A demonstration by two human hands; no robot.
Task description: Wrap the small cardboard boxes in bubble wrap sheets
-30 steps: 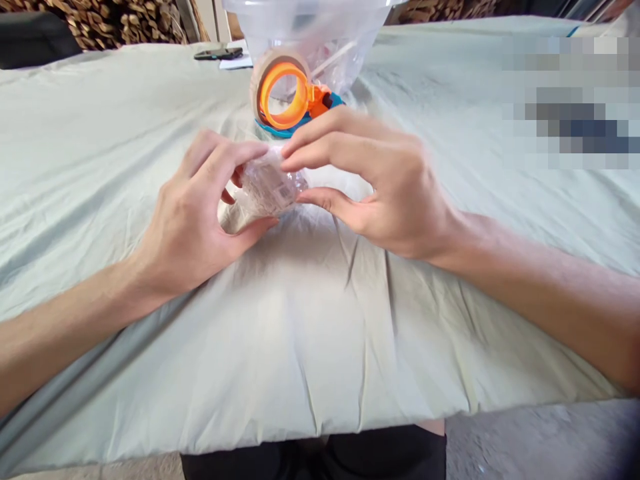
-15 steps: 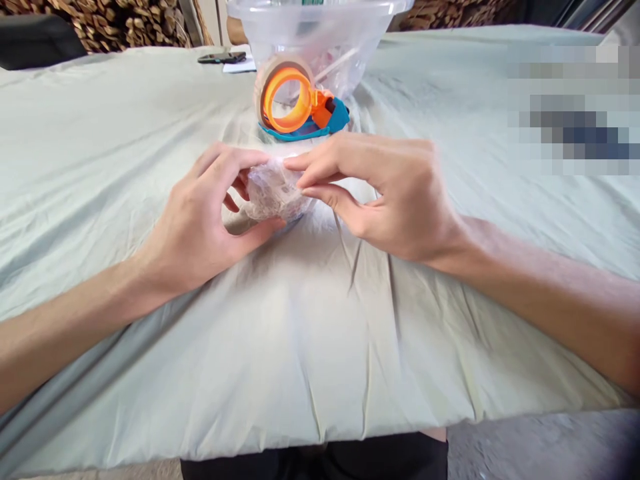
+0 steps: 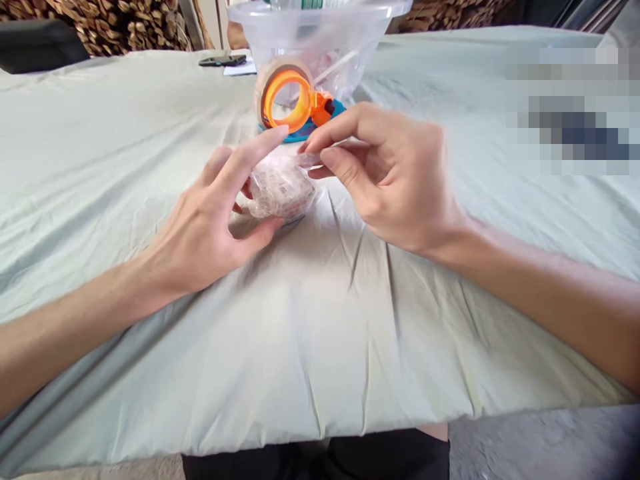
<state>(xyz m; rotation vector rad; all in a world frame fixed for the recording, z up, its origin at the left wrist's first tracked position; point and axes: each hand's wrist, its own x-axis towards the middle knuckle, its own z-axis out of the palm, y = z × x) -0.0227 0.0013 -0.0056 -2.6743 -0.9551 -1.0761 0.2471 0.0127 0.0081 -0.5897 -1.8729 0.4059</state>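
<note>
A small rounded bundle wrapped in clear, crinkled plastic (image 3: 283,190) rests on the cloth in front of me. My left hand (image 3: 205,210) is cupped round its left side, thumb against the near edge and other fingers behind; the index finger is lifted off it. At the bundle's upper right, my right hand (image 3: 390,177) pinches a loose end of the clear plastic (image 3: 309,160) between thumb and fingers. What lies inside the wrapping cannot be made out. Just beyond stands a tape dispenser (image 3: 290,127), orange and blue, with a roll of tape on it.
A clear plastic tub (image 3: 320,40) with things in it stands behind the dispenser. To its left lie a phone (image 3: 223,61) and white paper. A pale green cloth (image 3: 300,347) covers the table, its front edge near my lap. Stacked firewood (image 3: 135,27) is in the background.
My right hand has risen slightly and drawn the plastic end up, away from the bundle. My left index finger has lifted from the wrapping.
</note>
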